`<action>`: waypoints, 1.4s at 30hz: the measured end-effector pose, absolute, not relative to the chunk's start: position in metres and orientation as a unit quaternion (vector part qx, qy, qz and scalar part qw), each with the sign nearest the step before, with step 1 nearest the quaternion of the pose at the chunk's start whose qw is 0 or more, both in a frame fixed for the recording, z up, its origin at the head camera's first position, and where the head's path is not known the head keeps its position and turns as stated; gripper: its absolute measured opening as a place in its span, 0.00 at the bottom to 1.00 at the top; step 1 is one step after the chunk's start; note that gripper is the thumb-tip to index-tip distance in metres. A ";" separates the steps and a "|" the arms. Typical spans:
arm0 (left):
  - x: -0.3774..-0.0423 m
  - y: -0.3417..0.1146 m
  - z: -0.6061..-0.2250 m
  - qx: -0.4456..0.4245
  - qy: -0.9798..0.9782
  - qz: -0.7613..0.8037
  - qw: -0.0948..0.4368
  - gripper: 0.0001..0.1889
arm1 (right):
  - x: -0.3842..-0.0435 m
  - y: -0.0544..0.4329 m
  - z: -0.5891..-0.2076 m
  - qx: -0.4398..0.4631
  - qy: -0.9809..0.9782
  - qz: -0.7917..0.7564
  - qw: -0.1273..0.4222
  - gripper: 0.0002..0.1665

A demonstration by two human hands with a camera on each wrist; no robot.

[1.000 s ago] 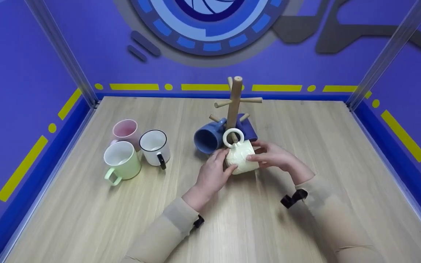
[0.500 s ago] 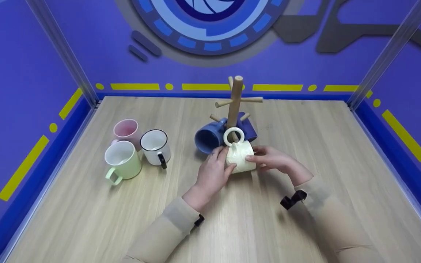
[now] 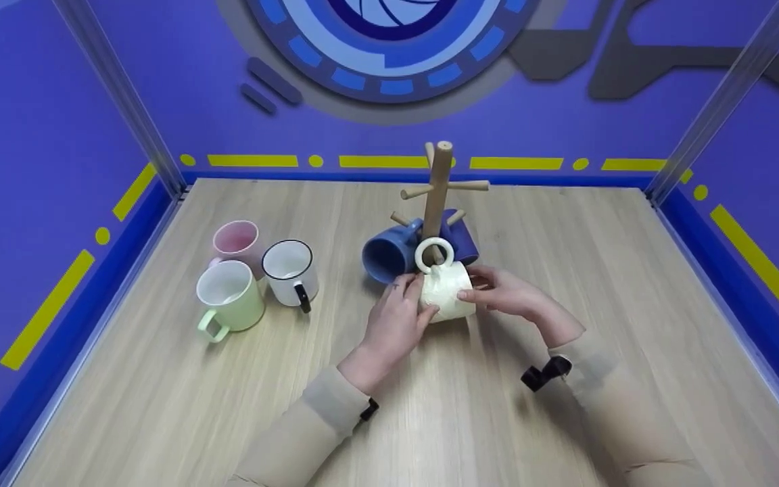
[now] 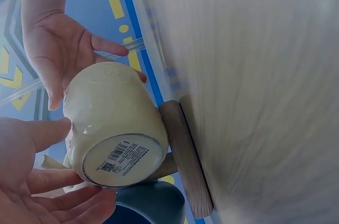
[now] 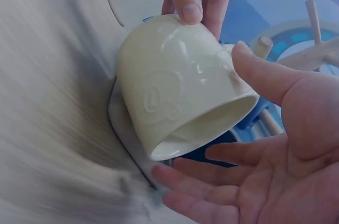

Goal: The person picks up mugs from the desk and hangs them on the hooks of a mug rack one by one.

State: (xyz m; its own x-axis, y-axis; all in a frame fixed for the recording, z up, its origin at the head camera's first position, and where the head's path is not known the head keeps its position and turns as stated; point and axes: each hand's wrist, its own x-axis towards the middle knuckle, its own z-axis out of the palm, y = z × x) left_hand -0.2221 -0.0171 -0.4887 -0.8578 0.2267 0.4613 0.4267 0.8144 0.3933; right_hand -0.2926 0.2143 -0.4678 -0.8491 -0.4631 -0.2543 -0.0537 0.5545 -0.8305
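A cream mug [image 3: 454, 292] with a ring handle and raised relief lies on its side at the front of a wooden mug tree [image 3: 435, 196]; a peg tip shows inside the ring. My left hand [image 3: 389, 321] holds the mug near its base, thumb on one side and fingers on the other. The labelled base shows in the left wrist view. At the mug's mouth is my right hand [image 3: 518, 297], its fingers spread below the rim and its thumb [image 5: 249, 62] by the handle side. A blue mug [image 3: 399, 247] and a purple mug [image 3: 462, 243] hang on lower pegs behind.
At the left of the table [image 3: 159, 406] stand a pink mug [image 3: 249, 251], a light green mug [image 3: 244, 308] and a white mug with a black rim [image 3: 288, 287]. Upper pegs [image 3: 468, 185] jut out from the post. Blue panels [image 3: 531, 128] enclose the back and sides.
The hands and cream mug keep nearly the same place at the mug tree. The whole head view has shifted slightly.
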 end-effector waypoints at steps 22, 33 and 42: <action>-0.205 -0.085 -0.480 -0.111 -0.910 -0.292 0.272 0.24 | -0.257 0.169 -0.420 -0.261 0.859 -0.417 -0.138 0.30; -0.194 -0.128 -0.488 -0.013 -0.891 -0.308 0.333 0.34 | -0.267 0.103 -0.411 -0.339 0.860 -0.374 -0.072 0.36; -0.193 -0.145 -0.497 0.068 -0.887 -0.330 0.315 0.44 | -0.281 0.045 -0.414 -0.341 0.886 -0.314 -0.010 0.40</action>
